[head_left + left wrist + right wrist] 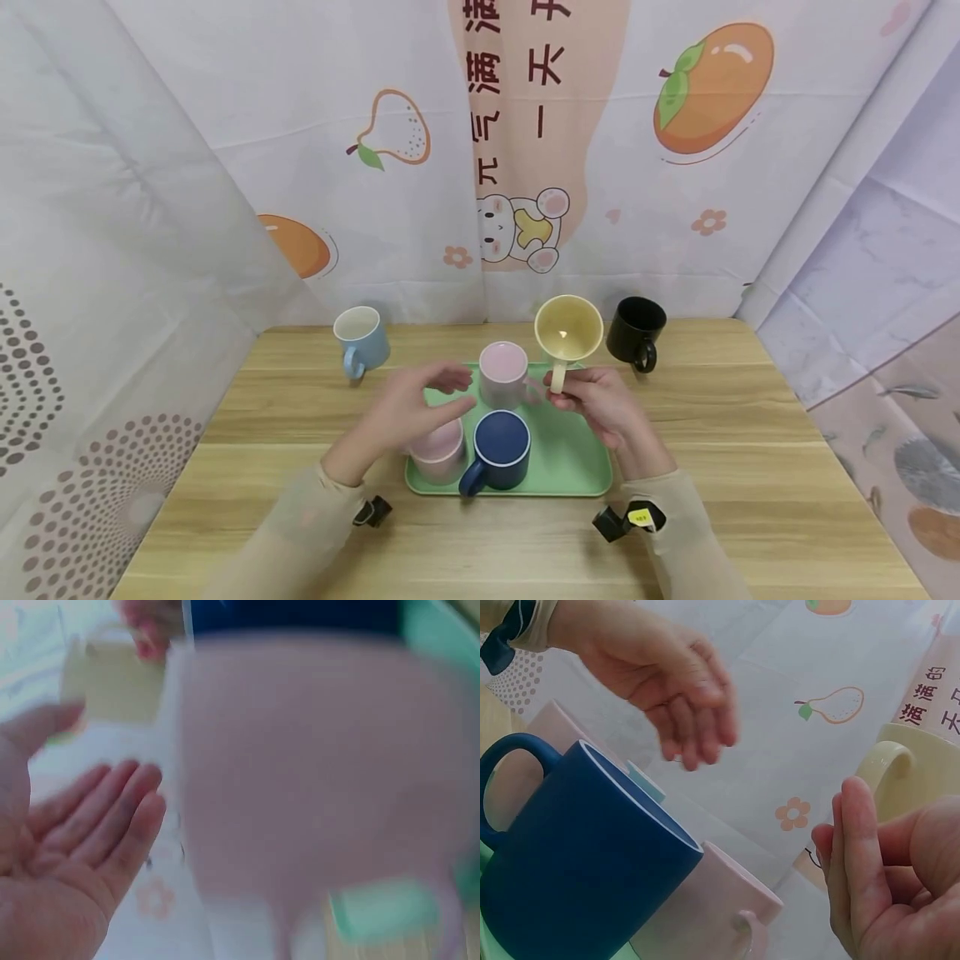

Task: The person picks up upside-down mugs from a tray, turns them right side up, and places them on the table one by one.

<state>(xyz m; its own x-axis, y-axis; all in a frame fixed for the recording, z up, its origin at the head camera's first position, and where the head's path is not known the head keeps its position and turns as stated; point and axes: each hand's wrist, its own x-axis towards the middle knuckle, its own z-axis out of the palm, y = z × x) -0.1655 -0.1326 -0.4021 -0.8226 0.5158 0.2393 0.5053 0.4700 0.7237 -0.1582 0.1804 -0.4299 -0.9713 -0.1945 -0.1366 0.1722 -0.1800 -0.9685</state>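
My right hand point(600, 404) grips the handle of a yellow mug point(567, 329), which is over the back right of a green tray point(573, 458). The mug's mouth tilts toward the head camera. My left hand point(411, 408) holds nothing; its fingers and thumb are spread apart above the tray's left side. Below it, a pink mug point(438, 457) stands at the tray's front left, partly hidden by the hand. A dark blue mug point(502, 454) sits beside it with its handle toward the front left. Another pink mug point(504, 375) stands behind the blue one.
A light blue mug point(362, 337) stands on the wooden table point(720, 467) at the back left. At the back right is a black mug point(636, 329). A printed white curtain point(315, 150) hangs behind the table's far edge.
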